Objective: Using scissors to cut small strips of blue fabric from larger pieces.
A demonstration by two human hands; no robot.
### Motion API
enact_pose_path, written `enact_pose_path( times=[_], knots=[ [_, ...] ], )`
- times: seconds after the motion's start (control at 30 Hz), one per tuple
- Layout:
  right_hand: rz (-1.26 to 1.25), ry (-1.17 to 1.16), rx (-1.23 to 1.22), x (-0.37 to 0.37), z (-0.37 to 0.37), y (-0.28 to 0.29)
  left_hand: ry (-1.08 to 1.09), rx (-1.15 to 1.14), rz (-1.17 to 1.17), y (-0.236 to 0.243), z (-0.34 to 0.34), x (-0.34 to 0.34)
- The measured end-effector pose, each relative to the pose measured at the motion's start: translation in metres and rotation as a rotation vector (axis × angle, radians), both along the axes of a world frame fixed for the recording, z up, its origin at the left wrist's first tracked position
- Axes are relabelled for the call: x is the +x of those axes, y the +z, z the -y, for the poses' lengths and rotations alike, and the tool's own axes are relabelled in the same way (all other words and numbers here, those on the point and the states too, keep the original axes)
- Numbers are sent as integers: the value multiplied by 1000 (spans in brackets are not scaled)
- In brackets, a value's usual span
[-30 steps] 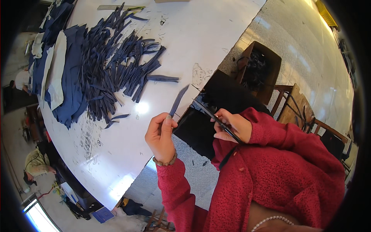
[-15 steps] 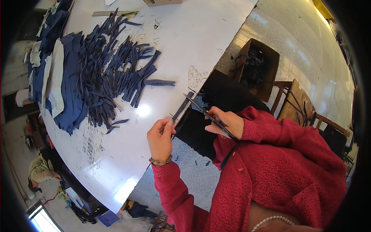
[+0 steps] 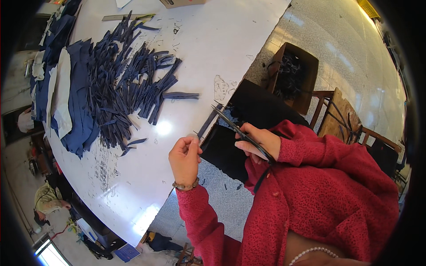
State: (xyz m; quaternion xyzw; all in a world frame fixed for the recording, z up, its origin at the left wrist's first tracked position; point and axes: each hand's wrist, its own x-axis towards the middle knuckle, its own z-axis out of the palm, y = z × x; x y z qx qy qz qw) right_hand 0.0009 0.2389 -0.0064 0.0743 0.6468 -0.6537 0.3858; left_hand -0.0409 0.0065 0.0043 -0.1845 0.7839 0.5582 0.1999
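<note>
My left hand [image 3: 184, 156] is closed in a pinch at the lower end of a narrow dark blue fabric strip [image 3: 207, 119]. The strip lies along the near edge of the white table. In my right hand [image 3: 261, 142] is a pair of scissors [image 3: 234, 125] with dark handles, their blades reaching up and left over the strip's upper end. The blade tips look slightly apart. To the left, a large heap of dark blue fabric strips [image 3: 113, 88] spreads over the table, with one small bundle [image 3: 181, 95] sticking out toward me.
Wider dark blue fabric pieces [image 3: 80, 97] and a pale piece [image 3: 64, 93] lie at the table's left. A ruler [image 3: 120, 17] is at the far side. Black cloth [image 3: 262, 104] hangs by the table edge, near a cardboard box [image 3: 306, 84] of dark scraps. Another person [image 3: 46, 197] is at lower left.
The table scene has shifted slightly left in view. Both hands keep nearly the same pose, and the scissors stay by the strip's upper end.
</note>
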Motion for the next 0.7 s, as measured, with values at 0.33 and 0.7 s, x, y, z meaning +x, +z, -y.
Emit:
enact_pose_path(
  times=[0.33, 0.7],
  knots=[
    [-22, -9, -8, 0, 1, 1, -31, 68, 16, 0, 7, 0],
    [-302, 297, 81, 19, 7, -6, -41, 85, 1, -3, 9, -1]
  ],
)
